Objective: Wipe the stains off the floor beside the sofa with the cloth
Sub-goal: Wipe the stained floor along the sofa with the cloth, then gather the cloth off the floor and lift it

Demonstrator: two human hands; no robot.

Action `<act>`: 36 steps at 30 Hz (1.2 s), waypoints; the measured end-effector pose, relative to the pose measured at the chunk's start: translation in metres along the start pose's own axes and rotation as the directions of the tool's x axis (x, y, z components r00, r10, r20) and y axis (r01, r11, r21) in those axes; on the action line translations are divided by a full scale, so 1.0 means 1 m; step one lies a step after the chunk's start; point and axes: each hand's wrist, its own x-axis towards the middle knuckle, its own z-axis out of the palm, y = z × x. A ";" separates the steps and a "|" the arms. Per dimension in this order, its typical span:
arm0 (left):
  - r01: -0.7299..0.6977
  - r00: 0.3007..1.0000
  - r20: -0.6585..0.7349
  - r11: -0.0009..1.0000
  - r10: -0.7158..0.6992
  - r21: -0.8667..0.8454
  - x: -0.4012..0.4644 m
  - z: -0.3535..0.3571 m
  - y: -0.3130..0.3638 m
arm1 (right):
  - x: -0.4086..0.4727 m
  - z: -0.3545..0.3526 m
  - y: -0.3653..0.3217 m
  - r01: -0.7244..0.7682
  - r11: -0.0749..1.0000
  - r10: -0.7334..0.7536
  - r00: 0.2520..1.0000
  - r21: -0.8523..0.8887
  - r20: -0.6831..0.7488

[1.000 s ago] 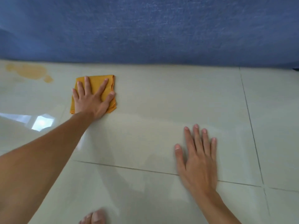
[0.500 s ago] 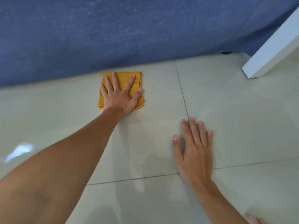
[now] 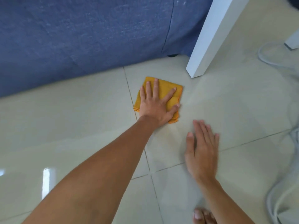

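Left hand (image 3: pixel 155 107) slid cloth (image 3: pixel 165 91) rightward, seemingly past the grout line (image 3: pixel 129 88).

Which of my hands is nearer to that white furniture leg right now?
Left. The left hand presses the cloth just short of the white leg; the right hand lies flat farther back.

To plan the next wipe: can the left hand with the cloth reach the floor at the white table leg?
Probably yes: bare floor separates cloth and table leg.
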 end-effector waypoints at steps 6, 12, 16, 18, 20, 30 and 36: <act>-0.098 0.995 0.001 0.993 0.098 -0.061 -0.097 0.007 0.014 | 0.000 -0.022 -0.014 -0.063 0.969 0.056 0.998 0.240 0.034; -0.044 0.999 -0.009 0.993 0.043 -0.107 -0.194 0.016 -0.003 | -0.019 -0.034 -0.041 0.029 0.993 -0.049 0.984 0.117 0.169; 0.031 0.997 0.070 0.988 -0.020 -0.152 -0.222 0.005 -0.008 | -0.036 -0.036 -0.054 0.121 0.992 -0.129 0.955 0.046 0.266; 0.075 0.992 0.117 0.971 -0.049 -0.227 -0.218 -0.009 -0.010 | -0.039 -0.035 -0.055 0.187 0.982 -0.183 0.945 0.014 0.270; 0.136 0.989 0.098 0.942 -0.110 -0.308 -0.204 -0.023 -0.019 | -0.039 -0.035 -0.057 0.225 0.974 -0.216 0.935 -0.001 0.282; 0.049 0.991 0.127 0.997 -0.042 -0.055 -0.152 -0.046 -0.061 | -0.021 -0.035 -0.085 0.303 0.953 -0.278 0.861 0.010 0.426; 0.047 0.992 0.123 0.982 -0.025 -0.183 -0.171 -0.074 -0.054 | -0.019 -0.056 -0.110 0.304 0.951 -0.220 0.792 -0.054 0.570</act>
